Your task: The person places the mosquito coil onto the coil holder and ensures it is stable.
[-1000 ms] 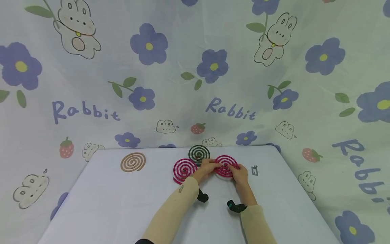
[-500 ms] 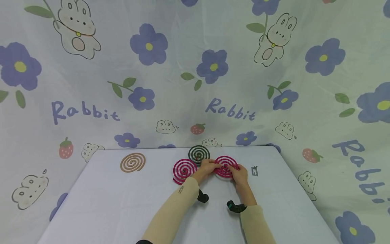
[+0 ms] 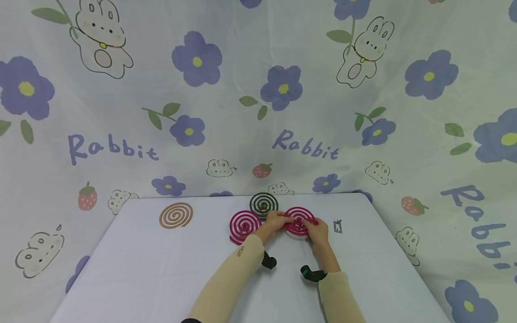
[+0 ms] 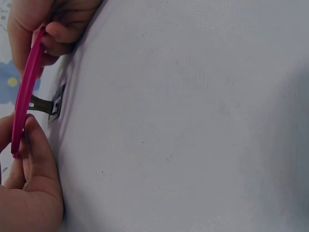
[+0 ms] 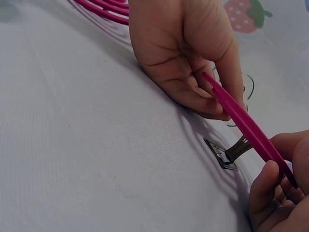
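In the head view, a magenta mosquito coil (image 3: 299, 215) is held between both hands. My left hand (image 3: 274, 220) pinches its left rim, and my right hand (image 3: 319, 230) pinches the right. Both wrist views show the coil (image 4: 26, 94) edge-on and raised above the tabletop. Beneath it stands a small metal coil stand (image 5: 223, 155), its upright strip reaching up to the coil's middle. Whether the strip passes into the coil's centre cannot be seen.
Left of my hands are a second magenta coil (image 3: 244, 225) and a dark green coil (image 3: 264, 205). A tan coil (image 3: 176, 215) lies far left. Another metal stand (image 3: 337, 226) lies right on the white table (image 3: 141, 269). A patterned cloth (image 3: 242, 125) hangs behind.
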`<act>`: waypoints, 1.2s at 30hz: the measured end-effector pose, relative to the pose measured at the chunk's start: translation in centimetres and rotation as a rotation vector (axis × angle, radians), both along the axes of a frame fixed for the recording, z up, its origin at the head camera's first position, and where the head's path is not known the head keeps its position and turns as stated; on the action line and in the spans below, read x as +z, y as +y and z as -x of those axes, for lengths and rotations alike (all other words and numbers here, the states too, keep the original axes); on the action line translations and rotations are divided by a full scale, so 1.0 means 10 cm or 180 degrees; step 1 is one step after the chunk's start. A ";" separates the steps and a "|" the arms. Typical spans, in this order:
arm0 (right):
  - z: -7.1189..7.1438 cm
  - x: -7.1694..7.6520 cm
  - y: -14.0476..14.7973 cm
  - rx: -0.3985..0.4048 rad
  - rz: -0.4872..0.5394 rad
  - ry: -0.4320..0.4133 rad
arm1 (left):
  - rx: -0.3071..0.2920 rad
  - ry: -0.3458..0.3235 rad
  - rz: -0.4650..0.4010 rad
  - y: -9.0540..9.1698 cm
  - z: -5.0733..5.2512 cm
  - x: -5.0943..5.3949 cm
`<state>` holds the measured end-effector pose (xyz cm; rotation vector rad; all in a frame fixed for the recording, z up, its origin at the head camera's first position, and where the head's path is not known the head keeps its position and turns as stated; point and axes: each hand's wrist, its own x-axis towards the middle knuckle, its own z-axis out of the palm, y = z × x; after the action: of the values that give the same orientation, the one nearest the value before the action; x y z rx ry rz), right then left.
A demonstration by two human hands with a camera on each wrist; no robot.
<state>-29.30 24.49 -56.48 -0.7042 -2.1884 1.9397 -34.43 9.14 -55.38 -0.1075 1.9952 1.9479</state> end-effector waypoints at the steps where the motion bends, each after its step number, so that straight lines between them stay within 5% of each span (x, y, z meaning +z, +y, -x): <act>1: 0.00 0.00 0.00 0.0002 0.0010 0.0007 | 0.0004 -0.0001 -0.0002 0.00 0.00 0.00; 30: -0.06 0.02 -0.04 -0.0116 0.0073 0.0062 | 0.0092 0.0010 0.0007 -0.03 -0.03 0.01; 36: -0.11 0.02 -0.05 -0.0161 0.0179 0.0165 | 0.0062 0.0008 -0.0167 -0.07 -0.06 -0.01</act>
<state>-28.24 24.01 -56.31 -0.7024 -2.0735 1.9786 -33.87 8.40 -55.48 -0.1119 1.9499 2.0116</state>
